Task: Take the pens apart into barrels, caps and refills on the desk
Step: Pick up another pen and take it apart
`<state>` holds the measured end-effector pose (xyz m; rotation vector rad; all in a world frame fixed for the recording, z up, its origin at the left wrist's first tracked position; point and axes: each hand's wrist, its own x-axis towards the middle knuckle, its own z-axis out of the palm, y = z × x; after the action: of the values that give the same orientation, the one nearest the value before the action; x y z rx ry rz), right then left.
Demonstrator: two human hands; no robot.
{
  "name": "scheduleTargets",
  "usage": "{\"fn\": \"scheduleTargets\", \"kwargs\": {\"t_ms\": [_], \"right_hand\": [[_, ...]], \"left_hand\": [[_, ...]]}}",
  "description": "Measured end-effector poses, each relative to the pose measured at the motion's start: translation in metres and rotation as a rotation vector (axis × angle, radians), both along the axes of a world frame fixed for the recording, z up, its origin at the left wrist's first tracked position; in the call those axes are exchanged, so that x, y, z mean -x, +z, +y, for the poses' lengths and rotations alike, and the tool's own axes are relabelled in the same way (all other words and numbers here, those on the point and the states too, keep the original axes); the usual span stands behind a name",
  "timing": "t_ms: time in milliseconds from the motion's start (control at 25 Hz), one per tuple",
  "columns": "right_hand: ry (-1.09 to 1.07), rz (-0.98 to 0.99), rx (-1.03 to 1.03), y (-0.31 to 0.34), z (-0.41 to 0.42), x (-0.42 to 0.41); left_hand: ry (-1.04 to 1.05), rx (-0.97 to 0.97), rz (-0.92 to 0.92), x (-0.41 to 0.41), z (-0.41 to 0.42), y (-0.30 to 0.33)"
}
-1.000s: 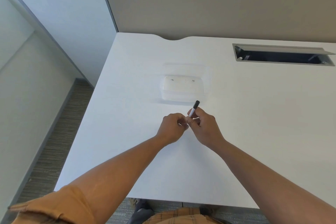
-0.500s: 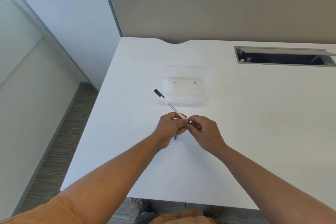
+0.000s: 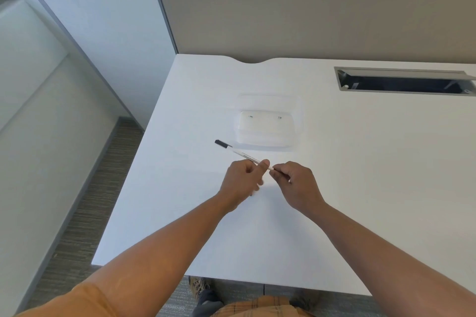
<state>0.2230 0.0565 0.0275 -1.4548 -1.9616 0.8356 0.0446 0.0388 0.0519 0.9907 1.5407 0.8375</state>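
**Pen held at one end by both hands, long axis running away to the left**

The pen [image 3: 242, 155] is a thin white barrel with a black cap at the far-left tip, slanting from the clear tray [image 3: 265, 131] toward the hands, above the white bench [image 3: 360, 188]. The left hand [image 3: 242, 180] pinches the barrel; its fingers [image 3: 264, 165] are closed around it. The right hand [image 3: 296, 183] grips the near end with narrow fingers. Probably the next pull goes along this axis, the hands moving apart. The plastic looks smooth and slippery.
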Motion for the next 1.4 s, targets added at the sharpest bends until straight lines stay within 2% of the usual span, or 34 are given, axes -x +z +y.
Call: {"fn": "scheduleTargets", "kwargs": {"t_ms": [120, 200, 280, 360, 480, 760, 1040, 1400], "right_hand": [[-0.011, 0.0, -0.017, 0.003, 0.001, -0.002], [-0.002, -0.023, -0.043, 0.004, 0.001, -0.002], [0.001, -0.032, -0.052, 0.004, 0.001, -0.001], [0.006, -0.035, -0.049, 0.006, 0.001, 0.0], [0.016, -0.052, -0.024, 0.007, 0.001, -0.003], [0.073, -0.074, 0.114, 0.014, 0.006, -0.002], [0.098, -0.163, 0.099, 0.018, 0.014, -0.002], [0.035, -0.134, 0.057, 0.022, 0.033, -0.005]], "left_hand": [[-0.028, -0.494, 0.44, 0.005, -0.008, 0.001], [-0.155, -0.818, 0.753, 0.012, -0.003, 0.004], [-0.325, -0.943, 0.984, 0.019, 0.008, 0.006], [-0.446, -0.883, 1.05, 0.026, 0.014, 0.005], [-0.511, -0.812, 1.042, 0.033, 0.014, -0.002], [-0.516, -0.741, 1.003, 0.04, 0.019, -0.007], [-0.534, -0.682, 1.017, 0.047, 0.021, -0.012], [-0.544, -0.301, 0.926, 0.05, 0.032, -0.023]]}}
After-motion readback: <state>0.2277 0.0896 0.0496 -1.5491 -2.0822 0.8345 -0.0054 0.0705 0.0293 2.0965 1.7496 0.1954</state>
